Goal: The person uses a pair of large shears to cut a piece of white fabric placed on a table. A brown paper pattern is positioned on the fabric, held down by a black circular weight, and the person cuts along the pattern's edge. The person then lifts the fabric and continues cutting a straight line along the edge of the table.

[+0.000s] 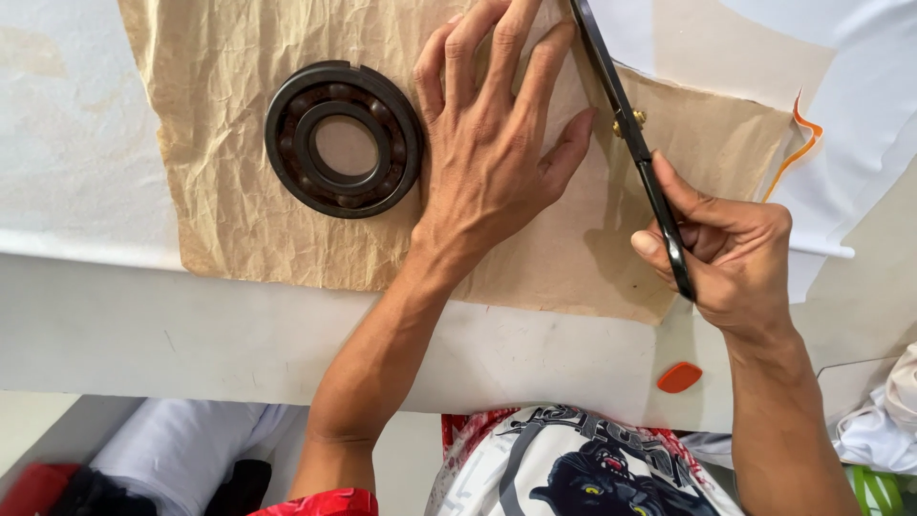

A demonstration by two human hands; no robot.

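Observation:
My left hand (pixel 492 143) lies flat with fingers spread on a crumpled sheet of brown paper (pixel 229 220), pressing it to the white table. Just left of that hand sits a dark ball bearing (pixel 344 139), a thick ring with a round hole. My right hand (pixel 731 258) grips the handles of black scissors (pixel 630 134). Their blades run up and away along the right side of my left hand, over the paper. A brass pivot screw shows on the scissors.
The white table (pixel 143 334) has its near edge toward me. A small orange piece (pixel 679 376) lies near that edge. An orange strip (pixel 802 143) curls at the paper's right corner. White cloth (pixel 879 420) lies at the lower right.

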